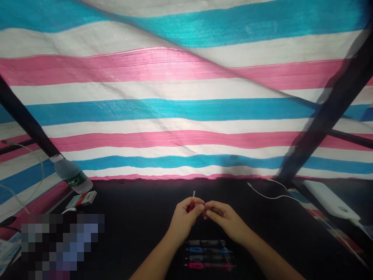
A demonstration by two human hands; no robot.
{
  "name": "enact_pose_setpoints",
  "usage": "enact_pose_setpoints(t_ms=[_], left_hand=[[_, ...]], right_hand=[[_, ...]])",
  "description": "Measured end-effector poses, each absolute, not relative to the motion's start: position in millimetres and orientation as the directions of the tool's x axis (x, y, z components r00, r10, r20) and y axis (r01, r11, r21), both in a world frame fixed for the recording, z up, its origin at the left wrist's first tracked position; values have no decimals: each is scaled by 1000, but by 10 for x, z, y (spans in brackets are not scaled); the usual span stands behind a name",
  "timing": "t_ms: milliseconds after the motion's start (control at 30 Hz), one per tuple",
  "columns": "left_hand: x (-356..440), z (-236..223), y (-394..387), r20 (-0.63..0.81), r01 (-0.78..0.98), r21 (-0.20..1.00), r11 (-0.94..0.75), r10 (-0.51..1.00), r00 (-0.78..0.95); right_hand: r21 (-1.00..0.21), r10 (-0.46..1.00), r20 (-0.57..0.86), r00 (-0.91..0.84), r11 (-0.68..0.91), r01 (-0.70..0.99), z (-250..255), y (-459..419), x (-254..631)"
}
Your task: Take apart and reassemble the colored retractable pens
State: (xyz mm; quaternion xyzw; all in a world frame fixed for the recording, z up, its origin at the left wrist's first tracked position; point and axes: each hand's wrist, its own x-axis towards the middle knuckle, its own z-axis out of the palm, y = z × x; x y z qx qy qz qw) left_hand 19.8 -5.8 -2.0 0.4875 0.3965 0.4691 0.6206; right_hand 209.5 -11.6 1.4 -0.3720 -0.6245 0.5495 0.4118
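My left hand [186,216] is closed around a slim red pen refill [191,204], whose pale, see-through end sticks up above the fingers. Opposite it, my right hand [223,217] is closed in a pinch, its fingertips meeting those of the left. Whatever sits between the right fingertips is too small and dark to make out. Just below both hands, several pens lie side by side on the black table [131,233]: a blue pen [201,250], a pink-red pen [198,266] and dark ones, such as the dark pen [204,243] farthest from me.
At the left back stands a tilted water bottle [72,177] with a small box [83,199] before it. A pixelated patch hides the front left. On the right are a white power bank [330,199] and a white cable [271,197]. Striped sheeting [175,109] hangs behind dark poles.
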Motion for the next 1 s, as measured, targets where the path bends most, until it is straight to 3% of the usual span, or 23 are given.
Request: enact_pose_setpoints(t_ms=[167, 300, 400, 533, 667, 800, 1000], left_hand=[[178, -49, -21, 13, -299, 951, 84, 951, 309], [126, -30, -6, 106, -30, 994, -101, 949, 296], [87, 32, -24, 224, 190, 938, -289, 926, 304], [61, 92, -61, 295, 326, 847, -420, 882, 368], [59, 72, -71, 317, 389, 803, -451, 877, 362], [69, 45, -59, 289, 324, 872, -365, 921, 260], [94, 68, -50, 183, 23, 981, -194, 951, 249]], right_hand=[[-992, 935, 113, -335, 90, -83, 0, -89, 2110], [-982, 953, 102, -286, 50, -184, -109, -22, 2135], [-980, 949, 104, -297, 47, -193, -157, -2, 2165], [-990, 958, 133, -253, 140, 10, -79, -41, 2206], [-886, 911, 232, -342, 343, 312, 24, -89, 2206], [-820, 871, 240, -430, 418, 391, 13, -100, 2188], [-808, 872, 251, -421, 428, 405, -16, -98, 2153]])
